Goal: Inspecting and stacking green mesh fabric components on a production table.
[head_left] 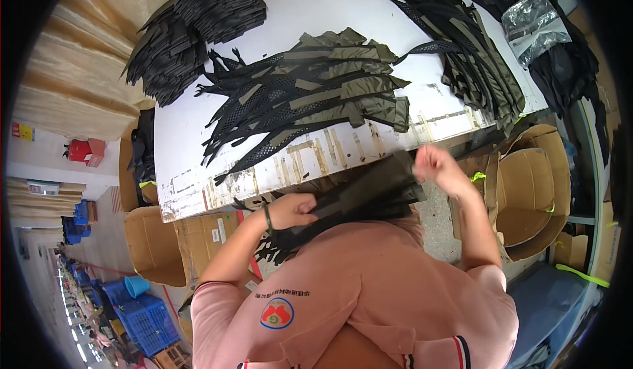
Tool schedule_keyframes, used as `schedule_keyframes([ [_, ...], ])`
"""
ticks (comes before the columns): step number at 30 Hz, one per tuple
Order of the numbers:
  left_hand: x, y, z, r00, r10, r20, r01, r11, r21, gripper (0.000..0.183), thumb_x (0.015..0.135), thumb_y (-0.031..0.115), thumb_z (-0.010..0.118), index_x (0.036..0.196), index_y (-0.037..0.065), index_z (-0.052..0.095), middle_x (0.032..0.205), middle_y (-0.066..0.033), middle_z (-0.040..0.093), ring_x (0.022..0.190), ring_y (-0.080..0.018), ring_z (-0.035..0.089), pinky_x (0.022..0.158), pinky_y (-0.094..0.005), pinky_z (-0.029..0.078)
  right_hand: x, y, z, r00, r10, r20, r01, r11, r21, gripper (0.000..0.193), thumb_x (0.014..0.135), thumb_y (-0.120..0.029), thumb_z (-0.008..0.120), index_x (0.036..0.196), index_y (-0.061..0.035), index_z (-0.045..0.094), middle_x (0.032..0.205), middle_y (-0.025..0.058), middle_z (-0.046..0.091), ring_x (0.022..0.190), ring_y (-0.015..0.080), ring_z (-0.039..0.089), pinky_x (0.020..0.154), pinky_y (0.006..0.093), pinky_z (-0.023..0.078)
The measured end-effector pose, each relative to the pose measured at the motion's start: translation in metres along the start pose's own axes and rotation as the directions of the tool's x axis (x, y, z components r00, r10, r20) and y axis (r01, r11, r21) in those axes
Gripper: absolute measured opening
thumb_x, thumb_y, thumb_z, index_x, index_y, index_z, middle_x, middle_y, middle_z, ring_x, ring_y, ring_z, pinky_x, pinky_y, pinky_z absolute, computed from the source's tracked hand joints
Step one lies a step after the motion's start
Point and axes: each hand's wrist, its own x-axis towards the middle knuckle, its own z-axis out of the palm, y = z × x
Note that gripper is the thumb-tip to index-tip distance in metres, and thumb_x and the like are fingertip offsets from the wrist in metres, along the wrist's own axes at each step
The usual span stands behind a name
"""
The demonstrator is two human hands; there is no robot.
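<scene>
My left hand (293, 211) is closed around the left part of a bundle of dark strap-like fabric pieces (362, 191), held in front of my body below the table edge. Black strap ends hang out of the bundle beneath that hand. At the bundle's right end is my right hand (438, 170), raised, its curled fingers smeared by motion. Whether it grips anything does not show. On the white table (264, 184) just beyond lies a fanned pile of dark olive fabric pieces with black mesh (310, 85).
Stacks of black pieces (221, 6) stand at the far left of the table. Another olive and mesh pile (471, 46) lies to the right, beside a clear plastic bag (534, 26). Cardboard boxes (527, 191) flank me; blue crates (142, 316) stand on the left floor.
</scene>
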Motion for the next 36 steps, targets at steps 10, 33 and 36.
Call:
schedule_keyframes([
  [10, 0.018, -0.001, 0.022, 0.930, -0.314, 0.190, 0.176, 0.836, 0.520, 0.030, 0.079, 0.036, 0.072, 0.085, 0.008, 0.062, 0.080, -0.0135, 0.067, 0.079, -0.0346, 0.064, 0.070, -0.0434, 0.049, 0.106, -0.021, -0.013, 0.771, -0.325, -0.547, 0.027, 0.876, -0.482, 0.050, 0.086, -0.045, 0.065, 0.111, -0.0028, 0.054, 0.083, 0.0136, 0.063, 0.071, 0.0234, 0.058, 0.068, 0.0353, 0.048],
  [33, 0.105, 0.092, -0.025, 0.879, 0.119, -0.462, -0.193, 0.974, -0.117, 0.015, 0.087, 0.012, 0.067, 0.092, 0.000, 0.059, 0.079, -0.0033, 0.062, 0.075, -0.0085, 0.055, 0.068, -0.0249, 0.045, 0.028, -0.043, 0.097, 0.674, -0.734, -0.080, 0.348, 0.411, -0.842, 0.040, 0.077, -0.010, 0.071, 0.111, -0.0045, 0.052, 0.099, 0.0133, 0.058, 0.087, 0.0351, 0.059, 0.073, 0.0412, 0.046],
  [36, 0.100, 0.088, -0.023, 0.862, 0.108, -0.496, -0.187, 0.976, -0.114, 0.016, 0.085, 0.010, 0.069, 0.089, 0.000, 0.058, 0.079, -0.0035, 0.062, 0.074, -0.0079, 0.054, 0.067, -0.0246, 0.045, 0.040, -0.025, 0.089, 0.690, -0.717, -0.094, 0.357, 0.450, -0.818, 0.037, 0.078, -0.007, 0.068, 0.112, -0.0069, 0.052, 0.099, 0.0144, 0.059, 0.084, 0.0361, 0.059, 0.069, 0.0424, 0.047],
])
